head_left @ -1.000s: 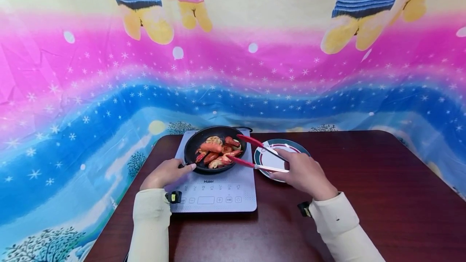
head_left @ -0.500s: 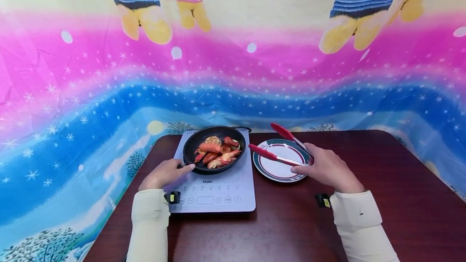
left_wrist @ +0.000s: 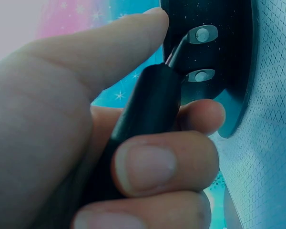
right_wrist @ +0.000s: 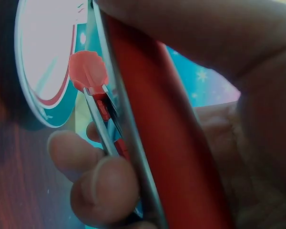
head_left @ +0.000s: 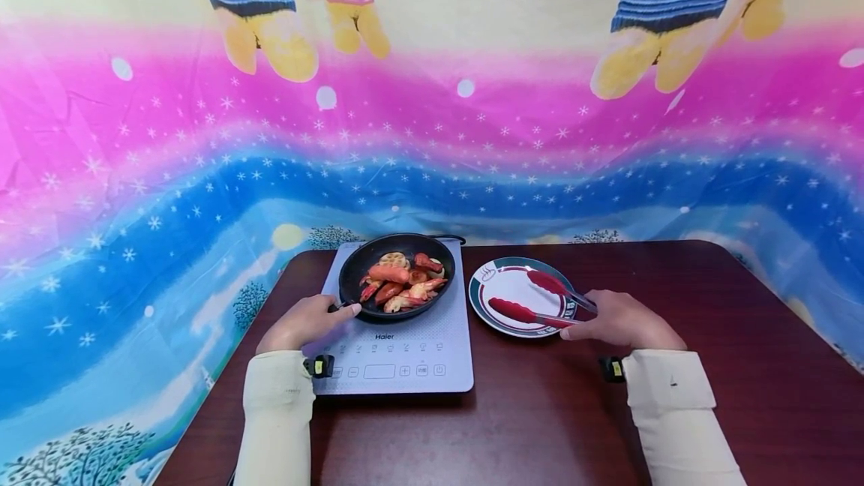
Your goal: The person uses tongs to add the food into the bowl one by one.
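My left hand (head_left: 307, 325) grips the black handle (left_wrist: 148, 105) of a frying pan (head_left: 356, 270), fingers curled round it in the left wrist view. The pan sits on a white induction cooktop (head_left: 421, 340). In it lie a sausage (head_left: 389, 274), shrimp (head_left: 415, 295), a lotus root slice (head_left: 394, 259) and other reddish pieces. My right hand (head_left: 621, 322) holds red-tipped metal tongs (head_left: 516, 310) by their red handle. The two tips stand apart with nothing between them, over a white plate (head_left: 505, 282) with a green and red rim.
Cooktop and plate stand side by side on a dark brown table (head_left: 540, 411). A black cable (head_left: 451, 237) runs behind the pan. A patterned cloth (head_left: 432, 133) with bears and snowflakes hangs along the table's back and left side.
My right hand has moved right with the tongs, away from the pan, then lower, so the tips are now over the plate. The left hand and the pan stay in place.
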{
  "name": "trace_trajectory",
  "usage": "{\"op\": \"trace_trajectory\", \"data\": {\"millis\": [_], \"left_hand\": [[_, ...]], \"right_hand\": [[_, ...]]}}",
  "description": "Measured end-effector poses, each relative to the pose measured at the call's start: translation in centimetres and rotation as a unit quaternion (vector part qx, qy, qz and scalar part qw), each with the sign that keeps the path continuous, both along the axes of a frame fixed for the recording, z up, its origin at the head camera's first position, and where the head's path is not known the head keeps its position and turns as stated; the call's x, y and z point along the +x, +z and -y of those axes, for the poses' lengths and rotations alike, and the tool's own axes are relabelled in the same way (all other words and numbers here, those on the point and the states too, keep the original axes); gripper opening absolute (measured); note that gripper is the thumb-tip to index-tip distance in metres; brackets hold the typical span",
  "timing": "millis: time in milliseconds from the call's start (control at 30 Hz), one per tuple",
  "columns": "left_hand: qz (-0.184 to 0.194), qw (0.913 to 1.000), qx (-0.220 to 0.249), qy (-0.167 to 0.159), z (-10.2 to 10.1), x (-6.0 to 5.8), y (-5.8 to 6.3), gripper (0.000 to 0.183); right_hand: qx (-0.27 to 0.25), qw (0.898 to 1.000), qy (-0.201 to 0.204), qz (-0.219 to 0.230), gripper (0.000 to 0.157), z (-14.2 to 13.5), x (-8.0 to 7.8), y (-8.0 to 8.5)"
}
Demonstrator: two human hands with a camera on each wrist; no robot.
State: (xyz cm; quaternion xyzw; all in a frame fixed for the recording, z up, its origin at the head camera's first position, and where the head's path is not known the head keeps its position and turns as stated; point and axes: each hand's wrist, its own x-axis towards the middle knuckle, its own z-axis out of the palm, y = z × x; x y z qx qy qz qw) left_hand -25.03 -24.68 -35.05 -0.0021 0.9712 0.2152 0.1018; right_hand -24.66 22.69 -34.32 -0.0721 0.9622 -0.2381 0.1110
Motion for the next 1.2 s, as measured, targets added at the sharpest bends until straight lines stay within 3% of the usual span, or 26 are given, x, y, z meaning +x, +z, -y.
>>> {"op": "trace_trajectory", "data": {"millis": [533,1200], "left_hand": [[-0.005,1.0,0.006,-0.001,0.0,-0.1,0.0,0.049],[-0.001,1.0,0.008,0.003,0.1,-0.1,-0.2,0.052]], "right_hand": [[-0.031,0.999,-0.019,0.038,0.081,-1.8,-1.2,-2.2],[-0.009,0.998,-0.05,0.04,0.078,-3.0,-2.1,-4.5]]}}
